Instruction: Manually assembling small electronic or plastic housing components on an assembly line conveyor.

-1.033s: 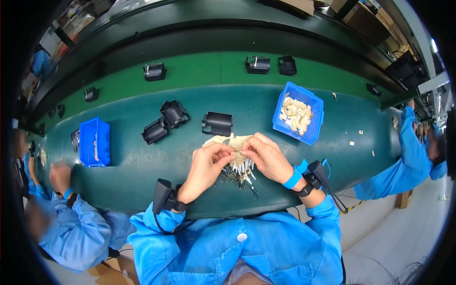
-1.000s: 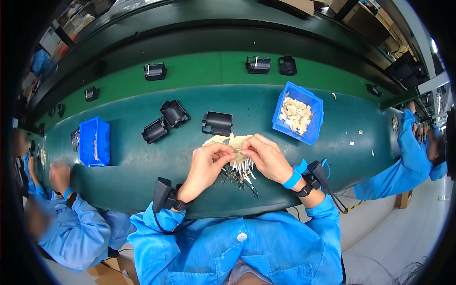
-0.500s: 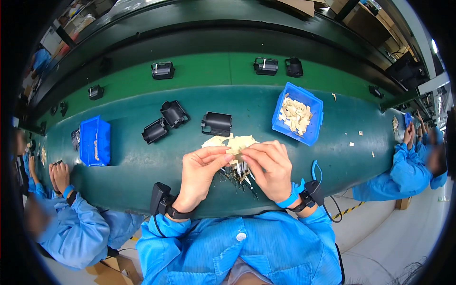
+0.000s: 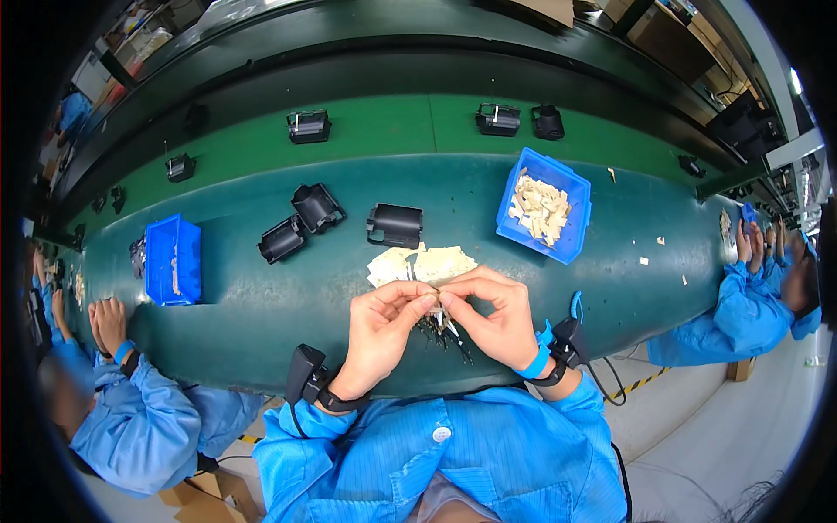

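Note:
My left hand (image 4: 382,331) and my right hand (image 4: 493,321) meet in front of me, thumbs and forefingers pinched together fingertip to fingertip. Whatever small thing they pinch is mostly hidden by the fingers. Just beyond the fingertips, pale yellow sheets (image 4: 446,261) lie on the green table. Below the fingertips, partly covered by my hands, is a bunch of thin black and white pieces (image 4: 449,334), too small to name. A black plastic housing (image 4: 395,227) with a curved hollow sits past the sheets.
Two more black housings (image 4: 317,207) lie to the left. A blue bin (image 4: 574,235) of pale yellow pieces stands at the right, another blue bin (image 4: 187,253) at the left. More housings (image 4: 309,127) rest on the bright green strip behind. Co-workers (image 4: 144,410) sit on both sides.
My hands have come closer together and slightly nearer to me, uncovering more of the pale sheets. A pale yellow piece seen between the fingers before is now mostly out of sight.

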`<state>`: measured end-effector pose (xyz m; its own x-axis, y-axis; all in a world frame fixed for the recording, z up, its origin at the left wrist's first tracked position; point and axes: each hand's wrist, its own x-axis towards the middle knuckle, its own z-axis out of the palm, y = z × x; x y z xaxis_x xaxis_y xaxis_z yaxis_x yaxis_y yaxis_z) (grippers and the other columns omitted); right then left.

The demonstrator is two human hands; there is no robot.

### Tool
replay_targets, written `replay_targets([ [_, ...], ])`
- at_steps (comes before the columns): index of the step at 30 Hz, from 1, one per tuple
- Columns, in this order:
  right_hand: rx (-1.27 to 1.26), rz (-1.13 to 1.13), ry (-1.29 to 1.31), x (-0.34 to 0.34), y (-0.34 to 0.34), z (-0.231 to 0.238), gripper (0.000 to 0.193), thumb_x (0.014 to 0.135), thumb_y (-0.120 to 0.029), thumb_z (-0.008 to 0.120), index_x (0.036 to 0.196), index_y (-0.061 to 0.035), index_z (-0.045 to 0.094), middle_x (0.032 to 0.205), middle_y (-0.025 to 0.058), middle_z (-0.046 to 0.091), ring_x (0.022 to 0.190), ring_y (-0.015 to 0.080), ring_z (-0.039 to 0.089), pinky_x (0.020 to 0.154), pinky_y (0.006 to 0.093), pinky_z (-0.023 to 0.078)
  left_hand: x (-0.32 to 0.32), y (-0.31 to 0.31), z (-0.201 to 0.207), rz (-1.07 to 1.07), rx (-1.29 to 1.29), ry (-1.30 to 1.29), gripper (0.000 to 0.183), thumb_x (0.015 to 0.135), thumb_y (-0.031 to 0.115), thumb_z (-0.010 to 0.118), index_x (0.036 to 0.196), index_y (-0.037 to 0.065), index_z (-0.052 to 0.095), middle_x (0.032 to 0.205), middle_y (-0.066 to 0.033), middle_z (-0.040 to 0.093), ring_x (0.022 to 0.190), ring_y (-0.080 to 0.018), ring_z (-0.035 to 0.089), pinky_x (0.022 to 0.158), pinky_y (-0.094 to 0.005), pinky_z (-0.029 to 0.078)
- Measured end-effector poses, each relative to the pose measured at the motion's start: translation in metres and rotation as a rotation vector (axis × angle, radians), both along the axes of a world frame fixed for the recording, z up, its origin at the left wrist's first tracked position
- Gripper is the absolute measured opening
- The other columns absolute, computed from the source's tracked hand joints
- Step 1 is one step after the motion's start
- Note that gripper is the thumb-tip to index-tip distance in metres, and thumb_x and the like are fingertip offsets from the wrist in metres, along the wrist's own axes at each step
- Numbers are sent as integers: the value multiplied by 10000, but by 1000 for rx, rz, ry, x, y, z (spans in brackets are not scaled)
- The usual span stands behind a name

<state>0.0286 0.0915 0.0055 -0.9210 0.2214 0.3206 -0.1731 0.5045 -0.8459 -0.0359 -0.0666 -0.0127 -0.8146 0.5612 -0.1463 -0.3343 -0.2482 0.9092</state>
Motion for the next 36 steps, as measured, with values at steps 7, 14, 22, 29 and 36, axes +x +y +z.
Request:
replay_targets([
  [7,846,-812,-7,-4,74,12,200,777,-74,669,972,-66,620,944,92,627,879,275,552,733,395,387,-4,-12,13,224,-406,959,171,770,-48,656,938,-77,634,854,-150,658,809,-225,646,709,-291,519],
  [14,-241,4,-256,19,5,11,99,777,-87,721,839,-28,671,780,63,643,748,168,605,713,291,462,-11,-23,13,61,-378,1943,261,654,39,621,884,-77,666,898,-186,661,847,-277,651,729,-353,537],
  [22,-440,41,-439,24,-2,-5,83,827,-84,692,837,-9,657,781,-22,638,740,41,510,652,214,412,-21,-22,16,-77,-271,2114,231,675,62,616,858,-72,664,893,-171,668,848,-269,664,760,-342,537],
  [29,-729,-117,-310,20,22,-3,73,858,-65,670,900,-9,651,823,5,654,725,38,563,673,178,454,-57,-18,-1,29,-579,1555,335,655,12,634,988,-31,631,977,-140,630,953,-299,606,785,-369,505],
  [36,-829,53,-358,14,24,1,84,866,-66,659,925,-9,646,825,-5,642,785,42,566,718,194,461,-94,-6,-16,-99,-902,1662,366,657,31,626,1020,-12,609,1045,-104,622,998,-240,572,825,-343,435],
])
